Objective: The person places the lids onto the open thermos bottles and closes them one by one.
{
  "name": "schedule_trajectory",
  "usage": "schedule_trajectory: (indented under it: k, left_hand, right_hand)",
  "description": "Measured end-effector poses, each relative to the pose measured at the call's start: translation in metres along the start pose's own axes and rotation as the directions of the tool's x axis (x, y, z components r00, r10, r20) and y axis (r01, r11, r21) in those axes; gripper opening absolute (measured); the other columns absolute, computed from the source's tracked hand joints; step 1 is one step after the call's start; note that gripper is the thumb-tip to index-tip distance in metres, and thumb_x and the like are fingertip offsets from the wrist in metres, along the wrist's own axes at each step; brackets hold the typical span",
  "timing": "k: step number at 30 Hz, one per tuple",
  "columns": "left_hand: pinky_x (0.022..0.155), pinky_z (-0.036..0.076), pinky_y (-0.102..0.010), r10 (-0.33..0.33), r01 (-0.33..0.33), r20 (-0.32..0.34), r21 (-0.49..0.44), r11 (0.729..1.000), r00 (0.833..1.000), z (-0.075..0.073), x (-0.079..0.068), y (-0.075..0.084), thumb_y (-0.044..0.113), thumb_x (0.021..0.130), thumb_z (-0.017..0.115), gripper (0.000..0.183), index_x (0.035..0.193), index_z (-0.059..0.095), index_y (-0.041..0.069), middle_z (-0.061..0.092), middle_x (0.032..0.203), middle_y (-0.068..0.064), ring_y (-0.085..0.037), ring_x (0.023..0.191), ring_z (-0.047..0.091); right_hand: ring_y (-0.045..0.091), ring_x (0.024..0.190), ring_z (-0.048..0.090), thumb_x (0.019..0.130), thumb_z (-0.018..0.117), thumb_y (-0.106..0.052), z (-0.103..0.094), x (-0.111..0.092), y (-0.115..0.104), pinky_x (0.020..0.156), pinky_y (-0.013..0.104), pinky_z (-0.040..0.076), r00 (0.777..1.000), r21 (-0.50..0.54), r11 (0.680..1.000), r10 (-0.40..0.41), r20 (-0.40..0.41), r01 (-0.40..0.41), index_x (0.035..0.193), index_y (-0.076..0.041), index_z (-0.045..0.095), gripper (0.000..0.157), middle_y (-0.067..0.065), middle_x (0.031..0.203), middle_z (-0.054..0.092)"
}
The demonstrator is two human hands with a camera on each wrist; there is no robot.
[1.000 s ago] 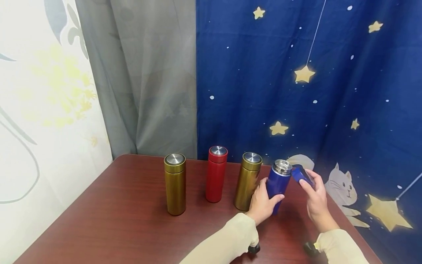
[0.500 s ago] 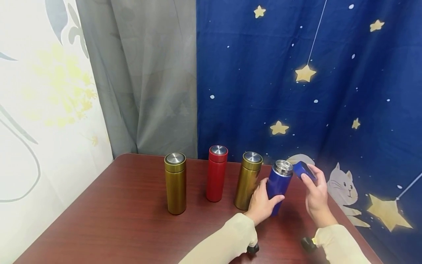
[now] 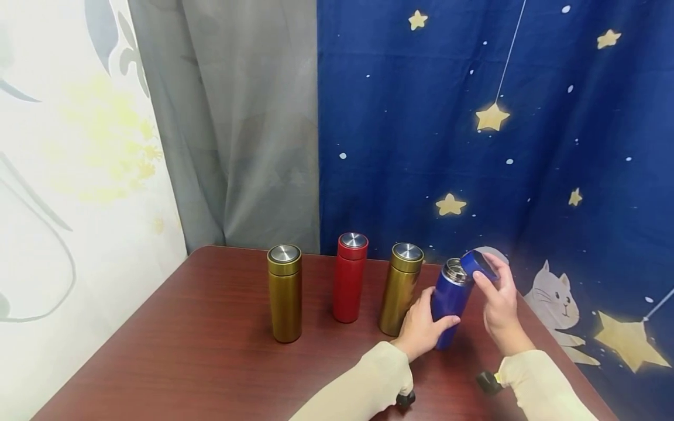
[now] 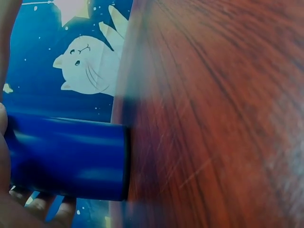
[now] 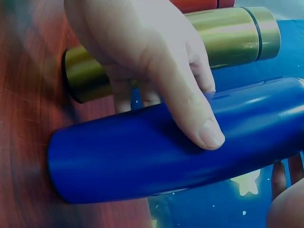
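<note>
My left hand [image 3: 423,326] grips the body of a blue thermos bottle [image 3: 449,299], which leans a little to the right. Its steel mouth shows at the top. Between the thumb and fingers of my right hand [image 3: 500,298] is the blue lid [image 3: 478,266], tilted over the right side of the mouth. In the right wrist view, the left thumb lies across the blue bottle [image 5: 142,156]. The left wrist view shows the bottle's dark-edged base [image 4: 71,159] close to the tabletop; whether it touches is unclear.
Just left of my left hand stands a gold thermos [image 3: 400,292]. Further left are a red thermos [image 3: 348,280] and another gold thermos [image 3: 285,295], both lidded and upright. The brown table [image 3: 184,351] ends at curtains [image 3: 389,146] behind and at the right.
My right hand has brought the lid up and left, from beside the mouth to over its right edge. The blue bottle leans slightly more to the right.
</note>
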State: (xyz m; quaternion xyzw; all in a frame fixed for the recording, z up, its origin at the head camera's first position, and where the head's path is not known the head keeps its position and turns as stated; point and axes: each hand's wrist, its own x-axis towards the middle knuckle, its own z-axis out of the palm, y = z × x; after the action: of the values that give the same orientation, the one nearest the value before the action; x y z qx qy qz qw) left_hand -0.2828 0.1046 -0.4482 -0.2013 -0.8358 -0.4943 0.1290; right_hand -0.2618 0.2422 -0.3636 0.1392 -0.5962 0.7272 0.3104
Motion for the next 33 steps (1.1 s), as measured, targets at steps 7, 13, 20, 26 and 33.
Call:
schedule_trajectory:
  k: [7, 13, 20, 26, 33]
  left_hand:
    - [0.090, 0.050, -0.034, 0.017, -0.017, 0.034, -0.003, 1.000, 0.999, -0.001, 0.002, -0.001, 0.054, 0.081, 0.073, 0.073, 0.139, 0.045, 0.020, 0.063, 0.122, 0.001, -0.013, 0.102, 0.063]
    - [0.088, 0.051, -0.034, 0.004, -0.003, 0.063, -0.016, 1.000, 0.998, -0.003, 0.003, 0.000, 0.052, 0.080, 0.075, 0.072, 0.139, 0.045, 0.021, 0.064, 0.120, 0.002, -0.012, 0.099, 0.064]
    - [0.091, 0.051, -0.035, -0.004, 0.006, 0.085, -0.017, 1.000, 0.996, -0.005, 0.005, 0.000, 0.052, 0.081, 0.074, 0.073, 0.140, 0.043, 0.022, 0.063, 0.123, 0.002, -0.013, 0.103, 0.063]
    - [0.092, 0.050, -0.036, 0.014, -0.011, 0.093, -0.027, 1.000, 0.996, -0.004, 0.004, -0.003, 0.052, 0.082, 0.072, 0.073, 0.141, 0.044, 0.021, 0.063, 0.123, 0.004, -0.013, 0.104, 0.063]
    - [0.091, 0.050, -0.033, 0.021, -0.018, 0.104, -0.036, 0.999, 0.994, -0.006, 0.004, -0.001, 0.049, 0.082, 0.073, 0.070, 0.140, 0.046, 0.021, 0.063, 0.121, 0.005, -0.011, 0.103, 0.063]
  right_hand:
    - [0.013, 0.113, 0.049, 0.092, 0.057, 0.003, 0.000, 0.009, -0.003, 0.091, 0.018, 0.040, 0.997, -0.156, 0.988, 0.026, 0.070, -0.015, 0.136, -0.004, 0.049, 0.045, 0.002, 0.131, 0.045]
    - [0.010, 0.102, 0.059, 0.091, 0.057, 0.006, 0.000, 0.012, -0.002, 0.087, 0.018, 0.045, 0.989, -0.153, 0.988, 0.028, 0.142, -0.006, 0.135, -0.007, 0.050, 0.047, 0.005, 0.121, 0.053]
    - [0.008, 0.098, 0.060, 0.092, 0.058, 0.004, 0.000, 0.016, -0.002, 0.082, 0.016, 0.049, 0.976, -0.191, 0.982, 0.040, 0.213, 0.001, 0.137, -0.006, 0.048, 0.047, 0.001, 0.117, 0.055]
    - [0.007, 0.096, 0.062, 0.091, 0.058, 0.005, -0.001, 0.014, 0.000, 0.081, 0.017, 0.050, 0.964, -0.226, 0.974, 0.054, 0.261, 0.007, 0.137, -0.004, 0.046, 0.049, -0.002, 0.113, 0.060]
    - [0.006, 0.096, 0.062, 0.092, 0.059, 0.003, -0.004, 0.011, 0.004, 0.082, 0.016, 0.049, 0.962, -0.262, 0.965, 0.082, 0.262, -0.011, 0.140, 0.004, 0.039, 0.052, -0.003, 0.113, 0.061]
